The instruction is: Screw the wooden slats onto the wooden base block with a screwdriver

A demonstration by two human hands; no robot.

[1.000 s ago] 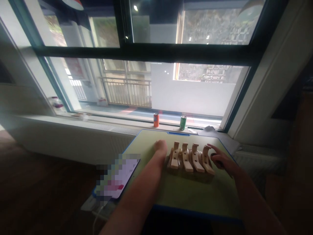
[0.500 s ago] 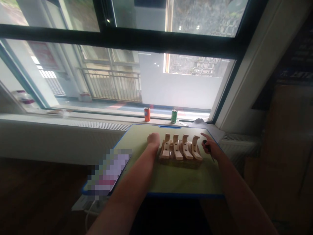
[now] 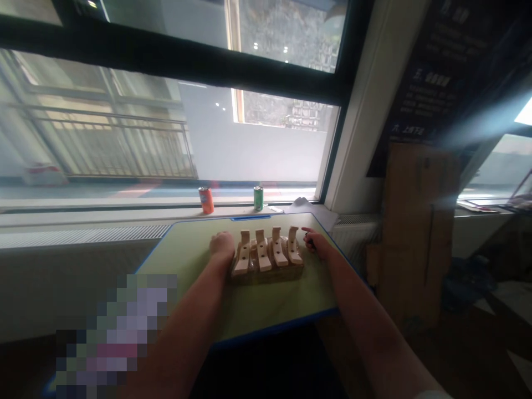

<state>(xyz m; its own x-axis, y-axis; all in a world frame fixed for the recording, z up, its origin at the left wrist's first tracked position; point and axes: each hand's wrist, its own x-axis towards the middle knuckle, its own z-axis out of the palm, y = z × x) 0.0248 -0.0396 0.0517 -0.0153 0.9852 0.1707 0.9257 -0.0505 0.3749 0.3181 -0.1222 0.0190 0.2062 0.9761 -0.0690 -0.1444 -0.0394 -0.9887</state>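
Several curved, pale wooden pieces [image 3: 262, 252] with dark holes stand in a row on a clear-wrapped brown block [image 3: 270, 274], which lies on a yellow-green table [image 3: 266, 310] with a blue edge. My left hand [image 3: 222, 244] rests at the block's left end, its fingers curled; whatever they hold, if anything, is hidden. Just right of the last wooden piece, my right hand [image 3: 316, 242] is closed around a slim black tool [image 3: 308, 238], its index finger stretched toward that piece's top. The tool is too small to name for certain.
An orange can [image 3: 206, 200] and a green can [image 3: 258, 198] stand on the windowsill beyond the table. Grey cloth or paper [image 3: 311, 210] lies at the far right corner. A blurred-out flat item [image 3: 124, 332] is at the table's left. Cardboard [image 3: 411, 233] leans at right.
The view has swung right, so table and cans sit farther left in the picture. Both hands keep about the same places beside the block, and the right index finger stays extended.
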